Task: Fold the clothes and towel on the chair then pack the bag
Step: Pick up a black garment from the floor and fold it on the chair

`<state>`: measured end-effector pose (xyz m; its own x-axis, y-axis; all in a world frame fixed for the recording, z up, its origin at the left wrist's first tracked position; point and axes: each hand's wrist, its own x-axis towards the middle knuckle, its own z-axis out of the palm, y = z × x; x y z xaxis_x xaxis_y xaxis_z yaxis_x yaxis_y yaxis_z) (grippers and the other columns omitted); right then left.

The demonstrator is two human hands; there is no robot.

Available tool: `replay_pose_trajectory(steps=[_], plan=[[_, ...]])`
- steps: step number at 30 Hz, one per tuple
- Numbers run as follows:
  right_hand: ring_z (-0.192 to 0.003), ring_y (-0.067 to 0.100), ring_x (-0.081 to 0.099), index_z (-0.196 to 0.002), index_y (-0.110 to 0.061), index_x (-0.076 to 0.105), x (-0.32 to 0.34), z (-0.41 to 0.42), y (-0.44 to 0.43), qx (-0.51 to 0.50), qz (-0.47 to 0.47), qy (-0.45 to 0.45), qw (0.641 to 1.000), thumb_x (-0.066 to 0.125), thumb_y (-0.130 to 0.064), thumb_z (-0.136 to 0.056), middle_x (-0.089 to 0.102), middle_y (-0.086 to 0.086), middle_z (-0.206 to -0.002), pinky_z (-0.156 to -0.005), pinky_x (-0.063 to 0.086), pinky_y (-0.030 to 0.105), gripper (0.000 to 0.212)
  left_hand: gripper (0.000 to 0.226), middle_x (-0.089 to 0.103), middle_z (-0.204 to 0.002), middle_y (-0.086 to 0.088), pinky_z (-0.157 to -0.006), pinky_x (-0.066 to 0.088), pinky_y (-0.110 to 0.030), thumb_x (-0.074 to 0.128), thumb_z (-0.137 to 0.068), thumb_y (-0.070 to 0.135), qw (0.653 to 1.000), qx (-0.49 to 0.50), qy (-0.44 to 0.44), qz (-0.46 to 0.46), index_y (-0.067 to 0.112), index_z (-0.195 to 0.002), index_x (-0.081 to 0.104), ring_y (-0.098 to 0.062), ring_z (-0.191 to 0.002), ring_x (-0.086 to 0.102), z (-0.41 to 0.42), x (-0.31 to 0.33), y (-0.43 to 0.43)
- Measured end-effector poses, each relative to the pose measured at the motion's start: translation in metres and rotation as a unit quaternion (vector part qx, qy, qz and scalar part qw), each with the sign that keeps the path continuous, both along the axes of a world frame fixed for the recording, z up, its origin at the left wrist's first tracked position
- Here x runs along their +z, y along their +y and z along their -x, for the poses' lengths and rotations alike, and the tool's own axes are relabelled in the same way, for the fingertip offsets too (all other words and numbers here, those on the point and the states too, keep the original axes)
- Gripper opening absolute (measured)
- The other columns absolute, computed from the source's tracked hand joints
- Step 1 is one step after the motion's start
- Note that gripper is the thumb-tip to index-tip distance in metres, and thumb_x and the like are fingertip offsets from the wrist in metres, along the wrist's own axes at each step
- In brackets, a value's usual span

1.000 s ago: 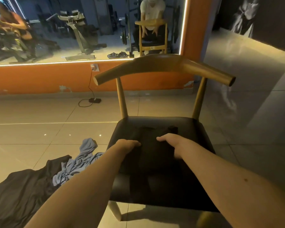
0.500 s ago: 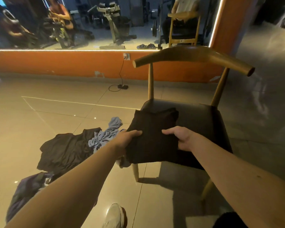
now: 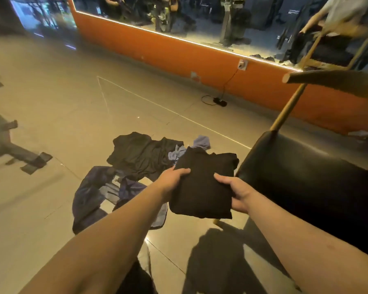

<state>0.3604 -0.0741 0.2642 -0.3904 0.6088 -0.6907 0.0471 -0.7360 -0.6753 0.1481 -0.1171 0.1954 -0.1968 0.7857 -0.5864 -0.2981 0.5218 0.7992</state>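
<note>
- Hands are both clamped on one folded black garment (image 3: 202, 187), one at each side edge, so they stand apart by the width of the bundle.
- Left hand (image 3: 174, 177) grips the left edge with its thumb laid over the top. Its fingers are out of sight beneath the cloth.
- Right hand (image 3: 236, 192) grips the right edge the same way, thumb on top and fingers curled under.
- The garment is held in the air, flat and compact, just left of the chair seat (image 3: 295, 166) and over the floor (image 3: 51, 92), touching neither as far as I can tell.
- Step in hand, as I judge it: this piece is folded and is being carried off the chair to be set down or packed.
- Low on the floor to the left lies a crumpled dark blue item (image 3: 94, 187) with a pale label. It could be the bag, but I cannot tell.
- Just beyond it a loose black garment (image 3: 140, 153) lies spread and unfolded. Beside that a blue towel (image 3: 200, 143) is bunched up, partly hidden behind the held bundle.
- At the right, the chair seat shows no cloth on the part in view.
- Next move calls for keeping the bundle level so that the folds hold. It needs placing somewhere out of the way or in the bag, which must first be found and opened.
- By my estimate most of the task is left, since the black garment and the towel have yet to be folded on the chair.
</note>
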Motion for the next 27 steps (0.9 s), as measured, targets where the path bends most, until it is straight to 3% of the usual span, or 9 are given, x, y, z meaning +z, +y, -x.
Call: replay_pose_trajectory(steps=[4, 6, 11, 13, 15, 18, 20, 24, 27], plan=[[-0.097, 0.041, 0.065, -0.098, 0.001, 0.067, -0.027, 0.051, -0.011, -0.015, 0.027, 0.025, 0.999, 0.061, -0.016, -0.099, 0.076, 0.021, -0.087, -0.093, 0.048, 0.054, 0.018, 0.061, 0.078, -0.111, -0.008, -0.099, 0.056, -0.051, 0.081, -0.082, 0.038, 0.999, 0.016, -0.032, 0.02, 0.015, -0.135, 0.061, -0.03, -0.1, 0.076, 0.038, -0.029, -0.002], [-0.097, 0.042, 0.066, -0.095, 0.001, 0.07, -0.045, 0.066, -0.011, -0.03, 0.038, 0.037, 0.998, 0.061, -0.018, -0.099, 0.076, 0.023, -0.09, -0.092, 0.049, 0.054, 0.022, 0.044, 0.078, -0.109, -0.01, -0.1, 0.055, -0.05, 0.075, -0.09, 0.033, 0.998, 0.004, -0.054, 0.016, 0.013, -0.128, 0.066, -0.031, -0.102, 0.075, 0.046, -0.036, 0.007], [-0.105, 0.041, 0.067, -0.112, -0.005, 0.068, -0.094, 0.095, 0.016, -0.072, 0.03, 0.04, 0.996, 0.064, -0.019, -0.097, 0.076, 0.019, -0.101, -0.098, 0.051, 0.055, 0.02, 0.049, 0.075, -0.118, -0.01, -0.103, 0.053, -0.052, 0.075, -0.085, 0.04, 1.0, -0.001, -0.027, 0.005, 0.021, -0.13, 0.063, -0.032, -0.106, 0.072, 0.069, -0.053, 0.049], [-0.098, 0.038, 0.069, -0.101, -0.006, 0.073, -0.11, 0.11, 0.031, -0.065, 0.035, 0.042, 0.996, 0.062, -0.017, -0.098, 0.078, 0.017, -0.092, -0.096, 0.051, 0.052, 0.016, 0.065, 0.072, -0.123, -0.008, -0.104, 0.051, -0.05, 0.077, -0.075, 0.051, 1.0, 0.007, 0.002, 0.025, 0.023, -0.133, 0.063, -0.031, -0.108, 0.071, 0.084, -0.075, 0.062], [-0.089, 0.034, 0.073, -0.085, -0.005, 0.08, -0.131, 0.133, 0.046, -0.048, 0.049, 0.046, 0.997, 0.06, -0.019, -0.1, 0.078, 0.017, -0.092, -0.094, 0.052, 0.048, 0.029, 0.062, 0.073, -0.121, -0.007, -0.103, 0.052, -0.048, 0.077, -0.073, 0.052, 0.999, 0.031, 0.001, 0.034, 0.022, -0.127, 0.067, -0.03, -0.106, 0.071, 0.099, -0.1, 0.07], [-0.1, 0.035, 0.071, -0.109, 0.001, 0.074, -0.181, 0.176, 0.065, -0.003, 0.076, 0.024, 0.997, 0.059, -0.017, -0.099, 0.074, 0.021, -0.112, -0.095, 0.053, 0.046, 0.026, 0.054, 0.074, -0.118, -0.007, -0.105, 0.051, -0.048, 0.076, -0.072, 0.047, 0.997, 0.064, 0.013, 0.035, 0.021, -0.119, 0.072, -0.03, -0.108, 0.071, 0.124, -0.134, 0.077], [-0.1, 0.035, 0.071, -0.121, 0.001, 0.068, -0.218, 0.204, 0.077, 0.017, 0.085, 0.003, 0.996, 0.063, -0.013, -0.094, 0.073, 0.022, -0.113, -0.086, 0.057, 0.044, 0.031, 0.039, 0.074, -0.118, -0.008, -0.106, 0.051, -0.047, 0.074, -0.081, 0.039, 0.995, 0.091, 0.02, 0.039, 0.019, -0.115, 0.075, -0.03, -0.11, 0.07, 0.146, -0.159, 0.079], [-0.096, 0.037, 0.073, -0.122, 0.0, 0.069, -0.286, 0.25, 0.099, 0.043, 0.093, -0.033, 0.994, 0.071, -0.007, -0.084, 0.075, 0.02, -0.109, -0.075, 0.06, 0.043, 0.039, 0.039, 0.074, -0.122, -0.01, -0.104, 0.053, -0.045, 0.071, -0.089, 0.034, 0.984, 0.159, -0.027, 0.073, 0.015, -0.123, 0.073, -0.029, -0.112, 0.07, 0.194, -0.211, 0.075], [-0.091, 0.036, 0.074, -0.119, 0.0, 0.07, -0.324, 0.277, 0.107, 0.057, 0.097, -0.029, 0.993, 0.074, -0.005, -0.079, 0.075, 0.02, -0.107, -0.07, 0.061, 0.043, 0.04, 0.047, 0.076, -0.116, -0.005, -0.097, 0.055, -0.042, 0.064, -0.091, 0.055, 0.971, 0.226, -0.023, 0.077, 0.02, -0.122, 0.072, -0.027, -0.105, 0.073, 0.227, -0.247, 0.066]])
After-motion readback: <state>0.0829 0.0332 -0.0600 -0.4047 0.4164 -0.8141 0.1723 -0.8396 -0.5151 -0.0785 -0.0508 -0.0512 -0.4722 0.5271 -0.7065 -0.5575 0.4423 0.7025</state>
